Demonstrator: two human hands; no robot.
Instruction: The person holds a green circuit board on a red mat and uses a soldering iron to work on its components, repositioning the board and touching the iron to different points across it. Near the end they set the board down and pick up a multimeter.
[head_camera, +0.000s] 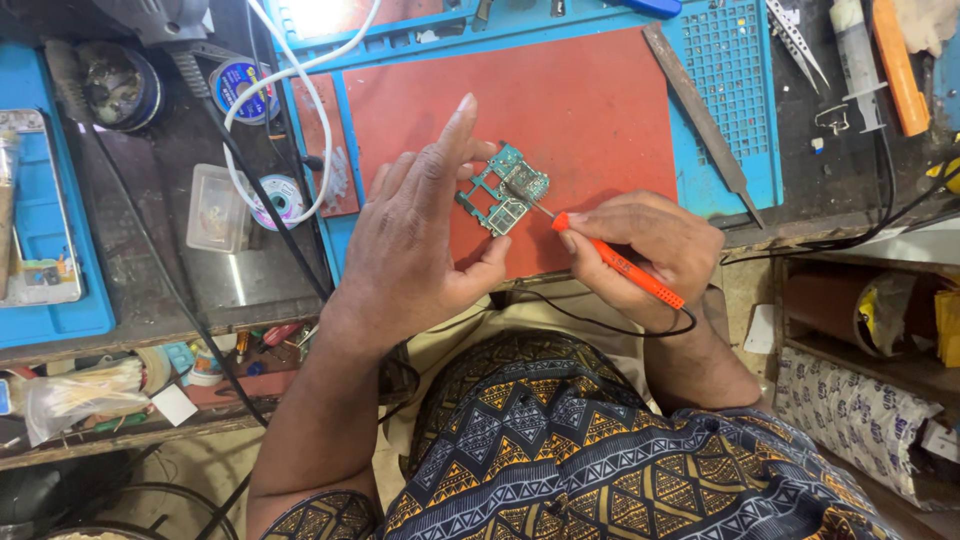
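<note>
A small teal circuit board (507, 190) lies on the red work mat (590, 110). My left hand (425, 225) rests beside it, fingers spread, with the fingertips touching the board's left edge and pinning it down. My right hand (655, 245) grips an orange precision screwdriver (625, 268). Its thin metal tip touches the board's right side. Both forearms reach in from the bottom of the view over my patterned garment.
A blue mat frame (735, 80) surrounds the red mat. A metal file (700, 105), tweezers (800, 40) and a syringe (858, 60) lie to the right. White cable (300, 110), solder reel (280, 198), clear plastic box (215, 208) and a phone (35, 210) sit left. Shelf clutter lies below.
</note>
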